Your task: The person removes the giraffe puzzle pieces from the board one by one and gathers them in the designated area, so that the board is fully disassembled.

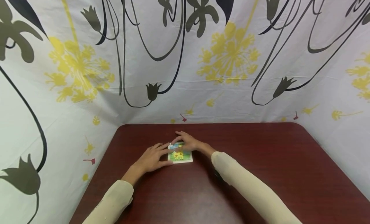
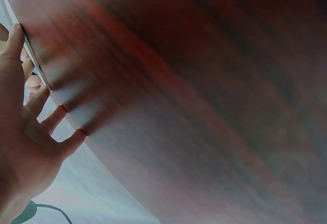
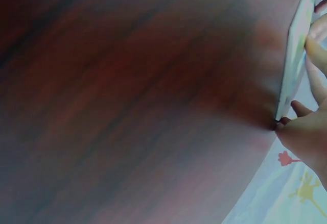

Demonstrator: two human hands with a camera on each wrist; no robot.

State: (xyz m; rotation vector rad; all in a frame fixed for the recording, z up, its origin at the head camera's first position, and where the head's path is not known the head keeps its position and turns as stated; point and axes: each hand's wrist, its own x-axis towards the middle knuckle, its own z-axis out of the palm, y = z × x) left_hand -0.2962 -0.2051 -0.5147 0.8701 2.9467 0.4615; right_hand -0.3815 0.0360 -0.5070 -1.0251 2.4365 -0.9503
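A small flat board (image 1: 185,157) with a white border lies on the table, showing a yellow giraffe on green ground under blue sky. My left hand (image 1: 150,159) touches its left side, fingers spread and thumb by the near left corner. In the left wrist view, the thumb meets the thin edge of the board (image 2: 31,54), while other fingertips rest on the table. Across the upper right of the picture lies my right hand (image 1: 189,143), hiding part of it. The right wrist view has fingertips at the end of the board (image 3: 295,63); whether they pinch anything is hidden.
The dark red-brown table (image 1: 260,159) has rounded far corners. Behind it and along both sides hangs a white cloth (image 1: 185,70) printed with grey tulips and yellow flowers. Pale sleeves (image 1: 248,182) cover both forearms.
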